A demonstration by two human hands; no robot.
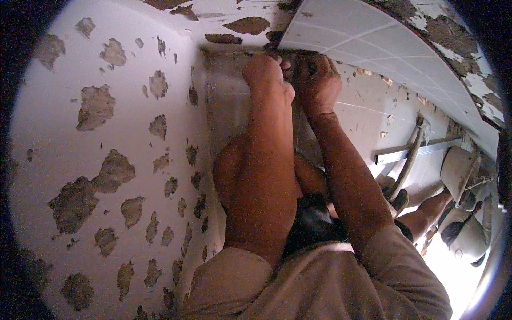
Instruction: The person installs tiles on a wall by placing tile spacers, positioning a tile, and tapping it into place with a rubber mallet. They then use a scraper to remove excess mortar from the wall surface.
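My left hand (265, 72) and my right hand (320, 85) are close together at the back corner, by the lower edge of the white tiled surface (352, 26). Both have curled fingers. The left is beside the pitted white wall (133, 106); the right is just right of it, its fingertips in shadow. I cannot make out what, if anything, is between the fingers of either hand. The grey floor (226, 101) lies beneath them.
My bare legs are bent below my arms. To the right lie small chips (383, 134), a metal straightedge (394, 153), a long-handled tool (405, 165), a pale bucket (456, 168) and other containers (464, 234) near bright light. Pitted white wall rises close on my left.
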